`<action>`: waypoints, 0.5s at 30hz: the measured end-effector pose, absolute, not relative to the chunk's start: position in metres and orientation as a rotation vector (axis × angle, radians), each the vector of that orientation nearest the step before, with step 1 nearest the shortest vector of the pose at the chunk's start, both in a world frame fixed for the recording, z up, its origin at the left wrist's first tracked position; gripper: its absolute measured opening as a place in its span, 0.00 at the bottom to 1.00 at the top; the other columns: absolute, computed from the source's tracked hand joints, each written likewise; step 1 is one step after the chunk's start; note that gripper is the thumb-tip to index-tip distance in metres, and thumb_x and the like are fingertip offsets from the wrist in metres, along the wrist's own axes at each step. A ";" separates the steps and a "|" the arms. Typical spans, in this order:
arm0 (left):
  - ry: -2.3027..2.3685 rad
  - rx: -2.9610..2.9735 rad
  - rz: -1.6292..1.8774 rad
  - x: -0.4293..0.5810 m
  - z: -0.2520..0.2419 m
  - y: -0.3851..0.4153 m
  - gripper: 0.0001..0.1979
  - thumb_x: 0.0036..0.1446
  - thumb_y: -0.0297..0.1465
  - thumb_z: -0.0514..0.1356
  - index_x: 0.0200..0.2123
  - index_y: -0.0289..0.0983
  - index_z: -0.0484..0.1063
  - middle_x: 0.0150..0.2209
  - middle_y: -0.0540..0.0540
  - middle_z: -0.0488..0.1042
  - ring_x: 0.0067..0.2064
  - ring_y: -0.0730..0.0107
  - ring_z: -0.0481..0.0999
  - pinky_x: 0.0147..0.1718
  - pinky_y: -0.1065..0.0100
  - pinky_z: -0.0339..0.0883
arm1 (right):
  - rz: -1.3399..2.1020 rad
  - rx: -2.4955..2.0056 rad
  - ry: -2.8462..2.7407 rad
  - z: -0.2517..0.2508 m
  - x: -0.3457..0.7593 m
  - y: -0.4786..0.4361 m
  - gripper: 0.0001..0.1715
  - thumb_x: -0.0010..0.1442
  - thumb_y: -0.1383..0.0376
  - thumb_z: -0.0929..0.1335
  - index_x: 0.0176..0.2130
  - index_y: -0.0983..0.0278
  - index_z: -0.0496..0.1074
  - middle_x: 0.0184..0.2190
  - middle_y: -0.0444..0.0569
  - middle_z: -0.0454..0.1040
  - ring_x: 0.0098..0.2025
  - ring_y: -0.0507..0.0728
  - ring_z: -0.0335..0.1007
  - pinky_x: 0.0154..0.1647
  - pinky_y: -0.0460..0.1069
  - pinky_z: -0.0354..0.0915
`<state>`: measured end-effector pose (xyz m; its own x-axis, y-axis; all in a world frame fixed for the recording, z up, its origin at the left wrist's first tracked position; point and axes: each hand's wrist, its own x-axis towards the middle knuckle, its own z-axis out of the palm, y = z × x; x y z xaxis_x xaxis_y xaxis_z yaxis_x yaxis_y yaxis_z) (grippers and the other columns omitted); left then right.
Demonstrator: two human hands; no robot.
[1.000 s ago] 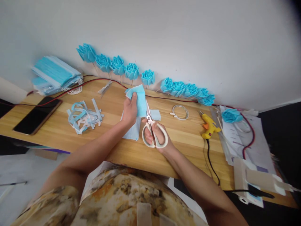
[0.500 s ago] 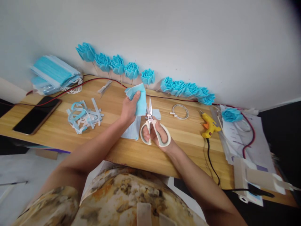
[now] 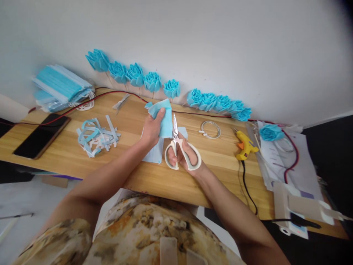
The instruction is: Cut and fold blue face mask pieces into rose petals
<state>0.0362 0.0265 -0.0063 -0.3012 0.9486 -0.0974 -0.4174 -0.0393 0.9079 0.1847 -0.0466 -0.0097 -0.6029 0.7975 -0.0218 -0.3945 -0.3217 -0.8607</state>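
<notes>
My left hand [image 3: 153,127] pinches a folded piece of light-blue mask fabric [image 3: 166,123] between thumb and fingers, above the table. White-handled scissors [image 3: 190,156] sit in my right hand [image 3: 182,154], with fingers through the loops. Their blades [image 3: 175,125] point away from me, nearly closed, right beside the fabric's right edge. Below my left hand lies a pale blue flat sheet [image 3: 154,152], partly covered by the hand. A small light-blue piece [image 3: 182,132] rests on the table just behind the scissors.
Several blue fabric flowers [image 3: 153,81] lean along the wall. Left are a stack of masks [image 3: 63,84], a black phone [image 3: 41,136] and cut strips [image 3: 96,136]. Right are a tape roll [image 3: 211,129], a yellow glue gun [image 3: 245,145], another flower [image 3: 271,132] and a power strip [image 3: 284,206].
The scissor blades have come closer together at the fabric's right edge. My left hand still grips the fabric, almost unmoved. The view has shifted slightly.
</notes>
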 end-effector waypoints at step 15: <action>1.156 0.730 1.608 0.048 -0.009 0.014 0.12 0.62 0.39 0.67 0.32 0.38 0.71 0.26 0.54 0.68 0.27 0.77 0.66 0.28 0.72 0.64 | 1.962 -0.677 -1.021 -0.002 0.183 -0.047 0.46 0.58 0.34 0.70 0.63 0.57 0.64 0.23 0.39 0.70 0.20 0.52 0.61 0.21 0.47 0.63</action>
<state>0.0480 0.0135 -0.0095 -0.3331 0.9402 -0.0706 -0.3667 -0.0602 0.9284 0.1827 -0.0468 -0.0020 -0.5321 0.8418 -0.0910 -0.4084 -0.3493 -0.8433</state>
